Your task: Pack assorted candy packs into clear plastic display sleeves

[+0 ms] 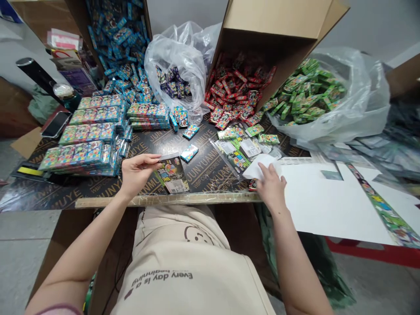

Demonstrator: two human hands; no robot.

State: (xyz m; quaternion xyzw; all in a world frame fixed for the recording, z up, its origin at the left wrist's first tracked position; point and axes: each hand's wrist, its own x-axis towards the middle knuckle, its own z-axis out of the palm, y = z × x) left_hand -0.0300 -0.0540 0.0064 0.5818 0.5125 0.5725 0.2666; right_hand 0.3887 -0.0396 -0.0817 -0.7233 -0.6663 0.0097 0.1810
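My left hand (141,173) pinches the top edge of a clear plastic pouch (173,175) printed in black and green with a white label. The pouch hangs at the table's front edge and looks flat. Over to the right, my right hand (271,183) has its fingers closed on a white piece of what looks like paper (257,167). Beneath and beside that piece lie more printed pouches (236,160). Two small blue boxes (189,152) rest on the table between my hands, nearer the left one.
Stacked four-box packs (88,131) stand at left by a phone (56,124). Behind are a carton of blue boxes (121,35), a bag of purple boxes (173,83), a carton of red boxes (229,92) and a bag of green boxes (308,92). White sheets (315,205) lie right.
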